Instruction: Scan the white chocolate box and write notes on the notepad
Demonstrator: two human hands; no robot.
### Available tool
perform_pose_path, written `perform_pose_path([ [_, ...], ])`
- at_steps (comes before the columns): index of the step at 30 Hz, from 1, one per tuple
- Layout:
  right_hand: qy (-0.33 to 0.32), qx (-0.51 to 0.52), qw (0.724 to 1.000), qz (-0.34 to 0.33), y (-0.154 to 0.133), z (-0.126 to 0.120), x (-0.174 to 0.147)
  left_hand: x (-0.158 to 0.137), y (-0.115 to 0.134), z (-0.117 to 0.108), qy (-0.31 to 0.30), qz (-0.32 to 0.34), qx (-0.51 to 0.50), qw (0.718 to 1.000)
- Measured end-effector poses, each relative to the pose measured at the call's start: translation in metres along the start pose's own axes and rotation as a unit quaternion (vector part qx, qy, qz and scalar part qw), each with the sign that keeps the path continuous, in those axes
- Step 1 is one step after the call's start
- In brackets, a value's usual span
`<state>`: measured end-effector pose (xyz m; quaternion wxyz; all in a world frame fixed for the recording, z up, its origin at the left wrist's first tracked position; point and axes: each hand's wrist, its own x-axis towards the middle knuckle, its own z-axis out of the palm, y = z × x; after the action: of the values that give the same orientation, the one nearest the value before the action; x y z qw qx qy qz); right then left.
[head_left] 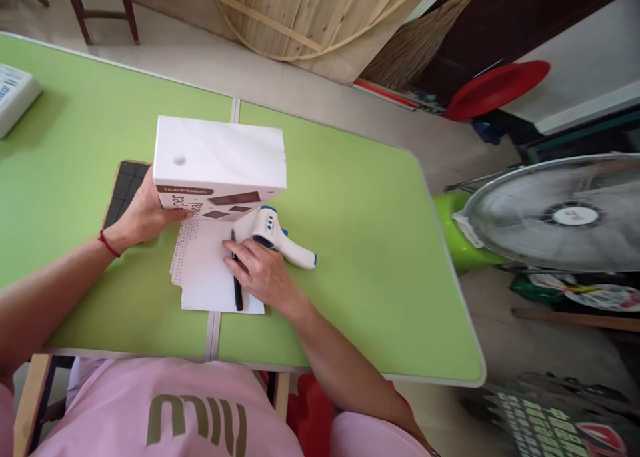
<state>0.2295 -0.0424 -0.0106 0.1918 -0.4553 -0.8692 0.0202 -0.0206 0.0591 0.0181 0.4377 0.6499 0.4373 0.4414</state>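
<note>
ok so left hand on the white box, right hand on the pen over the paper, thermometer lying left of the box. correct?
Not quite: in the head view the thermometer lies right of the right hand, below the white box. Left hand, pen and paper are as stated.

A green surface (350, 197) made of two panels joined by a pale seam stands on a light tiled floor (300, 90). Behind it a round slatted wooden board (310, 10) leans against the wall, with a straw broom (415, 43) beside it. A dark wooden stool (100, 3) stands at the far left. To the right sit a metal-grilled fan (565, 213) on a green base and a red disc (495, 87). Daylight falls evenly.
</note>
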Motion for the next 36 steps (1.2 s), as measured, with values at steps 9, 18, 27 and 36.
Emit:
perform_pose_path([
  [9, -0.026, -0.020, 0.999, 0.022, 0.001, 0.000, -0.008, -0.034, 0.028, 0.012, 0.016, -0.008, -0.062, 0.998],
  [18, 0.020, 0.061, 0.997, 0.038, 0.012, -0.035, -0.008, -0.039, 0.016, 0.015, -0.028, -0.062, -0.029, 0.997],
  [27, -0.088, -0.075, 0.968, 0.224, 0.054, -0.031, -0.017, -0.036, 0.014, 0.013, -0.070, -0.081, -0.077, 0.991],
  [36, 0.100, 0.218, 0.911, 0.337, 0.034, -0.043, -0.011, -0.035, 0.012, 0.012, -0.085, -0.062, -0.078, 0.991],
])
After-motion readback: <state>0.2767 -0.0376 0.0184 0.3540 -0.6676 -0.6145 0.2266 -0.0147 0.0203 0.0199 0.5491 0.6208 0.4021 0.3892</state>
